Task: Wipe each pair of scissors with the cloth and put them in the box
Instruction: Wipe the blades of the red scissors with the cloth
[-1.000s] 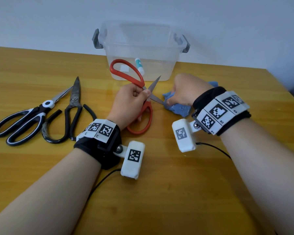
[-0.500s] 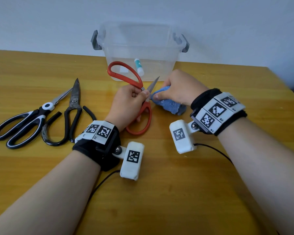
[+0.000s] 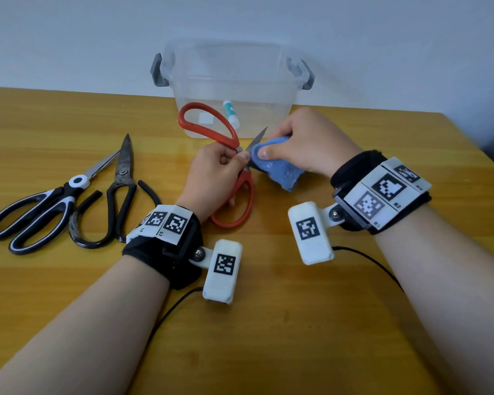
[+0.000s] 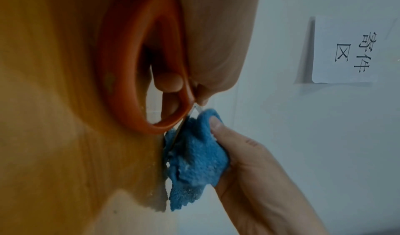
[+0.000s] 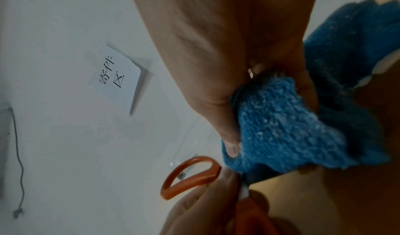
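My left hand (image 3: 226, 163) grips the red-handled scissors (image 3: 208, 126) near the pivot, blades spread apart, above the table in front of the clear plastic box (image 3: 231, 61). My right hand (image 3: 300, 143) pinches the blue cloth (image 3: 280, 172) round one blade close to the pivot; the other blade's tip (image 3: 261, 132) sticks up free. In the left wrist view the red handle loop (image 4: 121, 84) fills the middle and the cloth (image 4: 194, 161) hangs below it. In the right wrist view the cloth (image 5: 281, 127) is bunched between thumb and fingers above the red handle (image 5: 188, 175).
Black-and-white scissors (image 3: 40, 206) and dark metal shears (image 3: 117, 192) lie on the wooden table (image 3: 268, 323) at the left. A small white and teal tube (image 3: 231, 109) lies inside the box. The table's right edge runs close to my right forearm.
My right hand has lifted the blue cloth off the table and brought it left onto the scissor blade near the pivot. My left hand has kept holding the red scissors in place.
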The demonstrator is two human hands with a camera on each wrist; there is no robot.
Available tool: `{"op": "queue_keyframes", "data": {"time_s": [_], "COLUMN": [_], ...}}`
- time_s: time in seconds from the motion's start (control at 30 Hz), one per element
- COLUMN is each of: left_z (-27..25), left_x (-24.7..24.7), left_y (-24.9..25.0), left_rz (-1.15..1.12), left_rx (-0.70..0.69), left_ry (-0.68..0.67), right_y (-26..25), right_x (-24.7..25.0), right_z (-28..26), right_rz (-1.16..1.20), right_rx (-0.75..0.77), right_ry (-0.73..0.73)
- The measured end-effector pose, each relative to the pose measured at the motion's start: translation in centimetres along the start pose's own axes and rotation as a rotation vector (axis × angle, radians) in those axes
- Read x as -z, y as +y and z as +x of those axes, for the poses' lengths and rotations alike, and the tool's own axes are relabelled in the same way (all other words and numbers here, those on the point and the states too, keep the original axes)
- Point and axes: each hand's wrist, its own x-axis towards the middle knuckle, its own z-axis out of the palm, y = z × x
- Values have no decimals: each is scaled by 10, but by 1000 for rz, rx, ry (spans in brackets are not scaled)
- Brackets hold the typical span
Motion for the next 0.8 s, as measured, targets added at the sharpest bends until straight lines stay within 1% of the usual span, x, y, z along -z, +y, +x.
{"op": "queue_keyframes", "data": {"time_s": [0.1,0.17,0.27,0.37,0.43,0.53,0.63,0.67,0.7,0.8], "left_z": [1,1,1,1,0,0,-1,-1,-1,-2], "left_x": [0,0,0,0,1,0,0,0,0,-1], "left_y": [-2,-1,-1,-1,-1,0,1,1,1,1], "left_rz": [18,32,36,29,22,8,-16,-31,-40,-31], "left_rx": [7,-6,-10,2,7,11,22,24,19,9], "left_ry": [2,-3,-10,-16,-13,-13,4,13,19,18], "right_y": [-10,-13,-17,-20,-18,-9,-2,-3,-4,-11], "right_x": [-10,-15,-15,-12,-12,-8,-3,-1,1,5], "right_z": [4,9,15,19,20,16,11,10,11,12], "right_rz": [-36,-118,-201,-292,-317,-377,-346,-335,-322,-255], "right_rx": [7,-14,-26,-20,-44,-90,-126,-126,-117,-65], "right_ry": [-28,-45,-97,-107,-109,-149,-185,-165,-108,186]}}
